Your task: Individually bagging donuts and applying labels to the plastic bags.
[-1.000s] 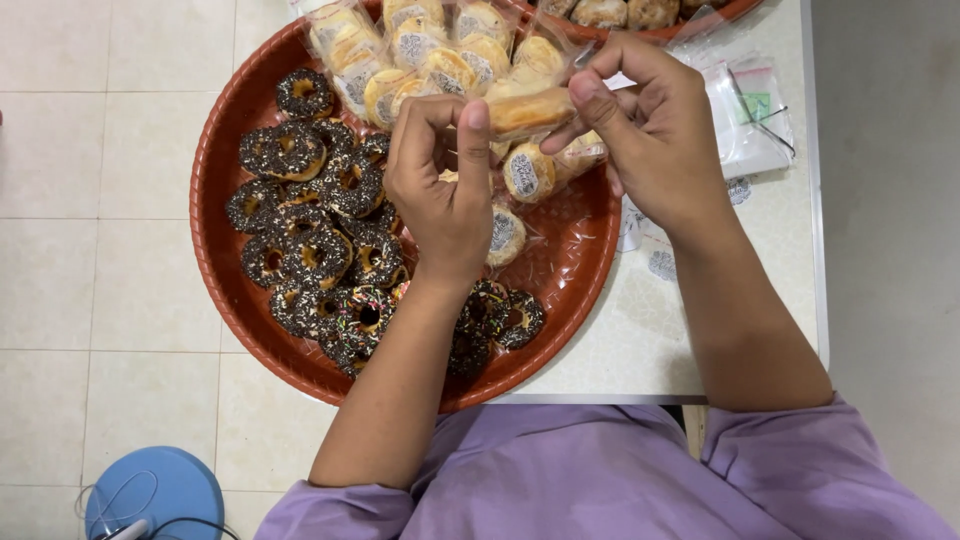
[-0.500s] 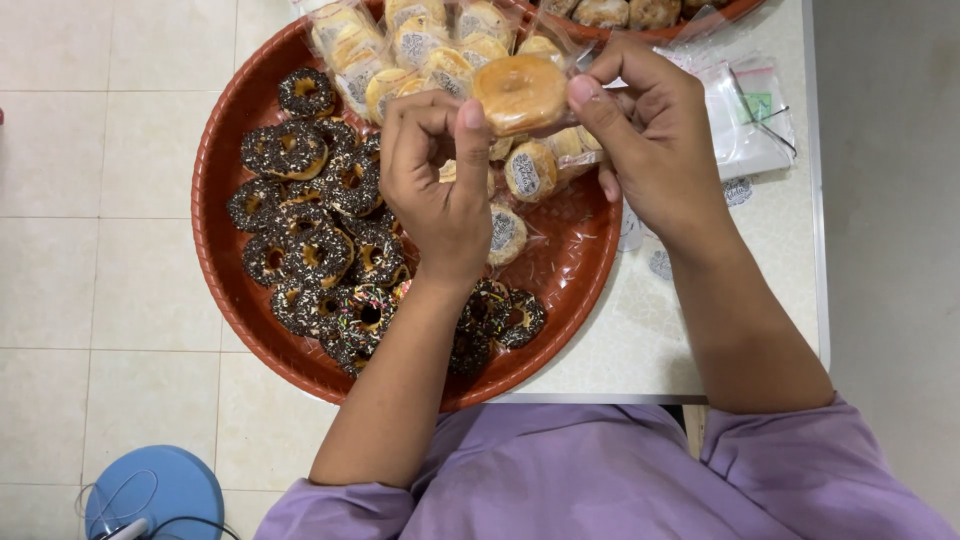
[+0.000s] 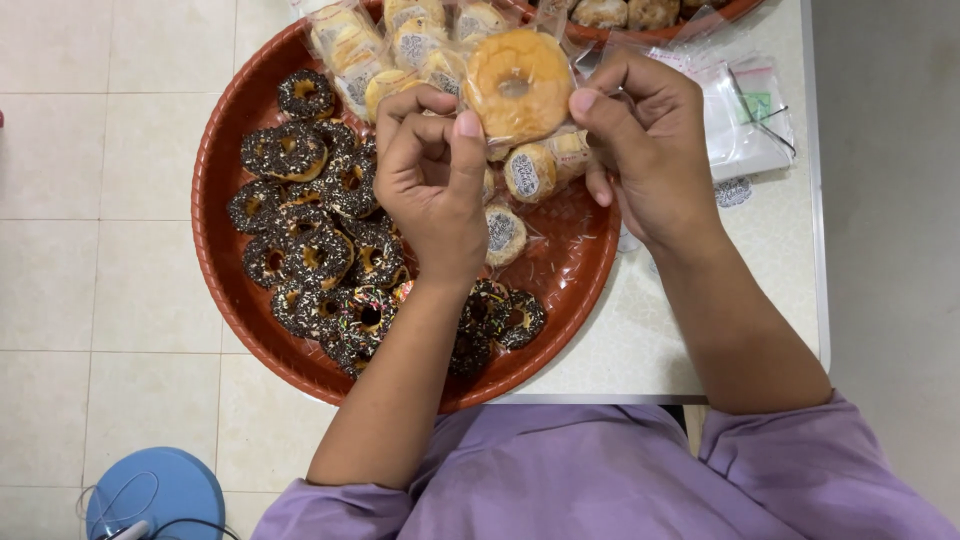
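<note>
- Closest in, chocolate sprinkle donuts [image 3: 330, 250] are piled on the red round tray [image 3: 225, 150].
- Above that, left hand [image 3: 432, 185] and right hand [image 3: 645, 145] each pinch a side of the bagged plain donut [image 3: 517, 85], lifted over the tray.
- Further back, wrapped buns [image 3: 400, 45] and spare clear bags [image 3: 745, 125] on the table.
</note>
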